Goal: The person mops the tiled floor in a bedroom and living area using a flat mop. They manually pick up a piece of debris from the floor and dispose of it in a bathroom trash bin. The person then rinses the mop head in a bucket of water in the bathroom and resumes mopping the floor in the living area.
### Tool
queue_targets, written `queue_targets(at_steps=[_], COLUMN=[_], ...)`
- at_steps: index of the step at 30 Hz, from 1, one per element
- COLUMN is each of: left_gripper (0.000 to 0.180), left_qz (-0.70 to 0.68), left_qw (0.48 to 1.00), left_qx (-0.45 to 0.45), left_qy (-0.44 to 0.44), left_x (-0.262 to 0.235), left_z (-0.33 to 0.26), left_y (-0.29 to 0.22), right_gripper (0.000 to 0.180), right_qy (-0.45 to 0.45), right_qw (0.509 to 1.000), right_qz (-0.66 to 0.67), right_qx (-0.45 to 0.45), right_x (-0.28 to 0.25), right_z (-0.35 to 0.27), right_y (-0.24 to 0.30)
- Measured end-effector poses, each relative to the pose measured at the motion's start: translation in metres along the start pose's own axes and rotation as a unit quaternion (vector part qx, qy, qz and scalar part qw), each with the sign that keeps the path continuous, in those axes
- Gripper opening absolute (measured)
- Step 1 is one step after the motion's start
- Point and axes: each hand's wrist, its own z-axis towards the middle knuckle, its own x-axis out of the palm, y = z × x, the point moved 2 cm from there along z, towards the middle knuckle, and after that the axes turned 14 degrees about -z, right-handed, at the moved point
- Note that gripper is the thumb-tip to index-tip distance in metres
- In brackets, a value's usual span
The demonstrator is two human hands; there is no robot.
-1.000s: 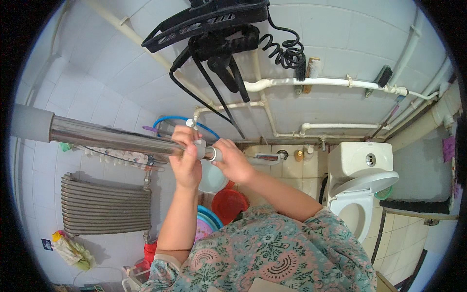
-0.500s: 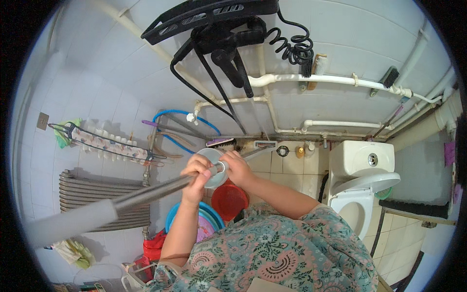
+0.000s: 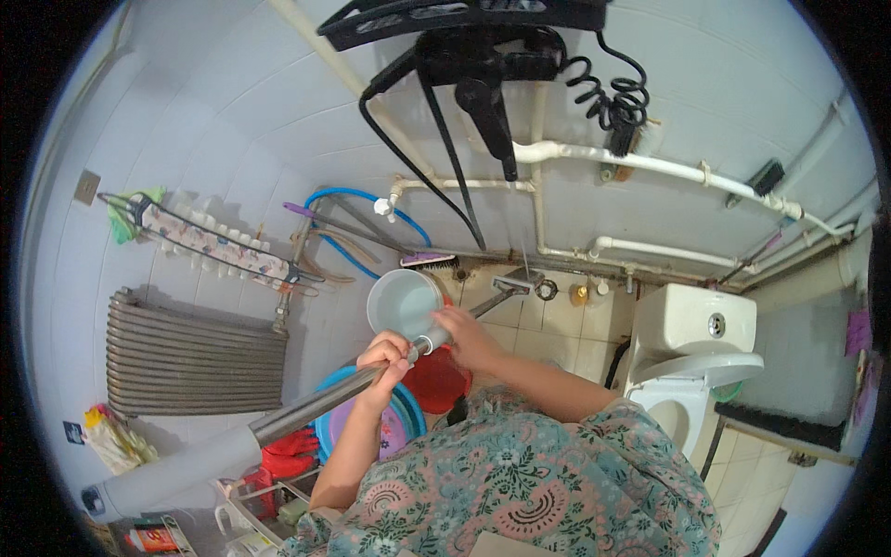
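Note:
A long mop [image 3: 311,408] with a metal pole and a pale plastic grip runs slantwise from the lower left towards the wall. Its small flat grey head [image 3: 517,281] lies on the tiled floor near the far wall. My left hand [image 3: 385,360] is closed round the metal pole. Farther along, my right hand [image 3: 467,340], slightly blurred, is closed on it by a pale collar [image 3: 427,341]. A white bucket [image 3: 373,304] with water in it stands just beyond my hands, and a red basin [image 3: 436,382] lies below them.
Blue basins [image 3: 325,422] sit left of the red one. A radiator [image 3: 195,362] is on the left wall, a toilet [image 3: 696,320] at the right. Pipes [image 3: 640,165] and a black hair dryer [image 3: 484,111] are ahead. Small bottles [image 3: 580,295] stand by the wall.
The mop's grip end has swung down and rightward at the lower left, and its head has shifted slightly right. My hands have moved a little lower and apart, uncovering the bucket. The view has shifted.

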Motion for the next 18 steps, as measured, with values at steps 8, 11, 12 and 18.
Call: queue_targets(at_steps=[8, 11, 12, 18], left_gripper=[0.022, 0.021, 0.02, 0.02], left_qz=[-0.02, -0.039, -0.061, -0.045], left_qw=[1.0, 0.999, 0.997, 0.998], left_qx=[-0.012, -0.024, -0.029, -0.014], left_qy=[-0.009, -0.025, -0.036, -0.036], left_x=[-0.006, -0.005, -0.006, -0.014], left_z=[0.027, 0.04, 0.044, 0.048], left_y=[0.01, 0.01, 0.01, 0.012], right_gripper=[0.062, 0.067, 0.067, 0.069], right_qy=[-0.247, -0.247, -0.226, -0.147], right_qw=[0.922, 0.877, 0.874, 0.853], right_qz=[-0.297, -0.406, -0.426, -0.5], right_qx=[-0.02, -0.069, -0.062, -0.027], right_x=[-0.152, -0.188, -0.194, -0.199], right_z=[0.084, 0.119, 0.127, 0.138], right_y=[0.011, 0.019, 0.016, -0.001])
